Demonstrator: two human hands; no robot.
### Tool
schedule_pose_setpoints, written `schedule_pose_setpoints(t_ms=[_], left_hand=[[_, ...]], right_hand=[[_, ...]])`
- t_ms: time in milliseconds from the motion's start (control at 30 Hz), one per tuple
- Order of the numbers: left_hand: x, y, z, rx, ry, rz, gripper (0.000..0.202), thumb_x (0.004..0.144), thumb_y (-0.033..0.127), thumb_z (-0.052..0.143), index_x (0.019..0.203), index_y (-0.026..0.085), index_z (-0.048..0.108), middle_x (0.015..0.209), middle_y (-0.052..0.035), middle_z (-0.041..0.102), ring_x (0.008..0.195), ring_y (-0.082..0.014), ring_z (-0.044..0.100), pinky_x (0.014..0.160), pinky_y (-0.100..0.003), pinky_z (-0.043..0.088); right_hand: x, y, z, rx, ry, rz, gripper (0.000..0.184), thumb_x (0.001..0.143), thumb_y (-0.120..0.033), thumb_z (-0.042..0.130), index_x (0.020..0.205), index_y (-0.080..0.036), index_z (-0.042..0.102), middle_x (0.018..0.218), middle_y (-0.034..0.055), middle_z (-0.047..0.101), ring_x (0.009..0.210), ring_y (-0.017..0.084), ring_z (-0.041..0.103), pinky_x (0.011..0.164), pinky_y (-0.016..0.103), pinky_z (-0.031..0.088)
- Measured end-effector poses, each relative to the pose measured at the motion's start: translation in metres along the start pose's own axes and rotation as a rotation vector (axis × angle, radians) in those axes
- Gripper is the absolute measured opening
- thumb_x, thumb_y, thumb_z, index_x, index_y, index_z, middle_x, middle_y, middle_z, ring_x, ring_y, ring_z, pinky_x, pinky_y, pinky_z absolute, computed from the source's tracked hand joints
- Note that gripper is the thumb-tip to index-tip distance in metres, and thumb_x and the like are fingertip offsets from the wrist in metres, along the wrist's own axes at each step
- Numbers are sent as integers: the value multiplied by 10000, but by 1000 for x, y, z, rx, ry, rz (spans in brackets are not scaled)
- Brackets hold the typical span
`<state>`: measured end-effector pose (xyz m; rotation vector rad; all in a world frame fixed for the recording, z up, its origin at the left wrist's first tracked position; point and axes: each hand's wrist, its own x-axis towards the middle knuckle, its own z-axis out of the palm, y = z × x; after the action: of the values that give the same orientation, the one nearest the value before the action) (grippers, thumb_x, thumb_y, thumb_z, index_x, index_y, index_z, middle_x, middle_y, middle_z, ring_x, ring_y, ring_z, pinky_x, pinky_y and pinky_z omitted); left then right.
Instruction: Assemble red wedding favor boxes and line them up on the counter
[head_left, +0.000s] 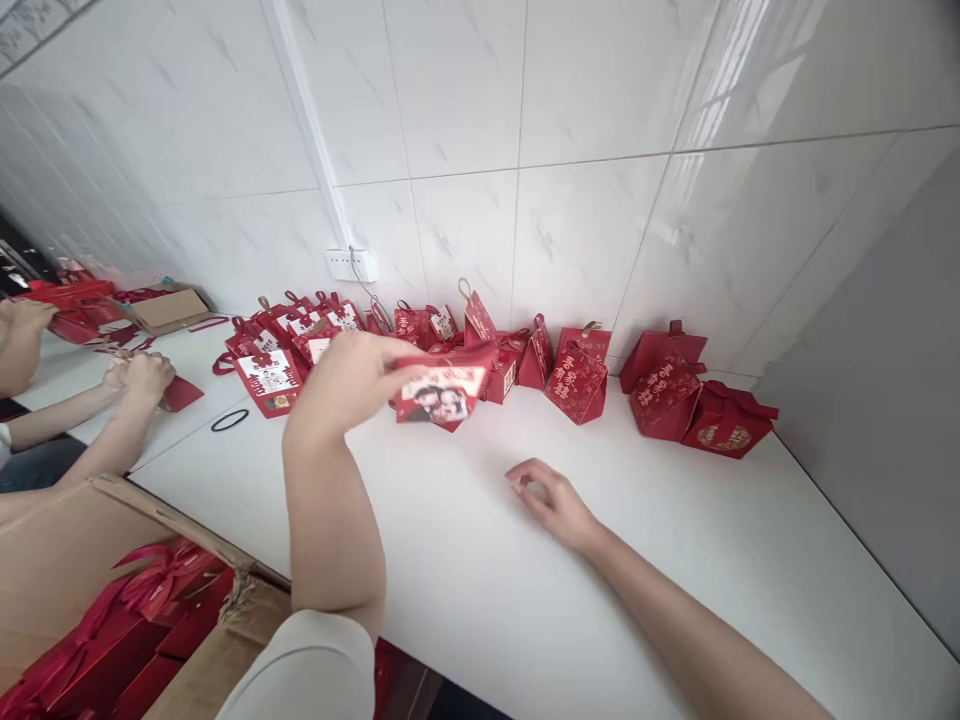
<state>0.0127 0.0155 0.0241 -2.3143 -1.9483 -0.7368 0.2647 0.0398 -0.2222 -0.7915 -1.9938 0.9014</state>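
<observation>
My left hand (352, 385) grips a red gift box (442, 393) by its edge and holds it above the table. A blurred cartoon couple is printed on its white panel, and its far side touches other red boxes in the view. To the right, my right hand (555, 502) is just over the white tabletop, the thumb and fingertips curled together in a loop with nothing visible in them. Nearest beyond it stands a red favour box with gold characters (577, 385).
Several red boxes with ribbon handles line the wall, including a lidded box (729, 420) at right. A black ring (229, 420) lies at left. A cardboard carton (82, 510) holds red ribboned boxes. Another person's hands (142, 380) hold a red piece; one more hand shows farther left.
</observation>
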Motion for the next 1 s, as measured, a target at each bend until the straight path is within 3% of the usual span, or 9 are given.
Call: schedule_pose_setpoints(t_ms=[100,133,233,333,400,500,667,800,1000], left_hand=[[4,18,33,-129,-246,164,263,836,358,557,956,240,759,803,0,725,705,-149,598,618,-229,369],[10,20,48,-173,-316,203,261,833,351,558,937,227,763,801,-2,723,695,-143,591,608,-224,363],[32,18,92,-271,-490,262,254,806,350,590,891,186,763,736,-2,695,640,-125,545,575,-218,347],[49,15,123,-299,-544,252,256,768,370,632,826,155,758,658,5,648,590,-112,488,541,-221,320],[56,14,135,-323,-546,263,270,759,378,641,833,148,760,663,3,644,598,-111,482,541,-223,317],[60,15,147,-382,-562,291,287,758,378,635,845,137,764,676,-2,652,620,-116,494,563,-223,335],[63,19,158,-416,-575,276,270,741,358,645,825,132,765,649,-1,652,646,-136,526,581,-225,366],[62,24,162,-367,-577,320,227,776,322,611,818,154,758,691,-4,681,647,-141,556,581,-227,377],[58,34,167,-380,-398,319,247,782,352,636,979,227,715,949,-5,725,825,-173,642,690,-228,443]], right_hand=[[16,-28,-39,150,217,-140,431,950,-523,367,1279,-250,424,1245,112,538,995,224,590,910,420,479],[23,-39,-55,128,228,-168,481,939,-537,382,1333,-261,374,1319,116,496,1057,233,574,935,428,469],[39,-71,-106,-179,-8,-41,527,813,-452,649,1280,-288,469,1244,75,579,1048,241,591,911,403,479],[46,-93,-136,-392,-150,276,377,775,-320,682,1137,-270,592,1060,60,666,901,231,639,697,322,518],[48,-97,-140,-436,-115,398,303,784,-267,652,1085,-260,617,1012,55,682,839,216,646,597,280,495],[50,-89,-133,-461,-58,400,263,773,-201,641,1032,-252,637,946,39,696,803,198,644,568,258,467],[58,-68,-120,-494,45,208,159,823,-146,563,885,-251,665,876,4,701,770,173,633,666,280,469],[61,-61,-113,-496,163,34,167,856,-125,523,899,-236,640,944,11,683,786,165,633,729,296,478],[61,-53,-108,-430,248,-49,165,885,-166,528,1010,-235,611,963,25,668,822,172,636,739,304,493]])
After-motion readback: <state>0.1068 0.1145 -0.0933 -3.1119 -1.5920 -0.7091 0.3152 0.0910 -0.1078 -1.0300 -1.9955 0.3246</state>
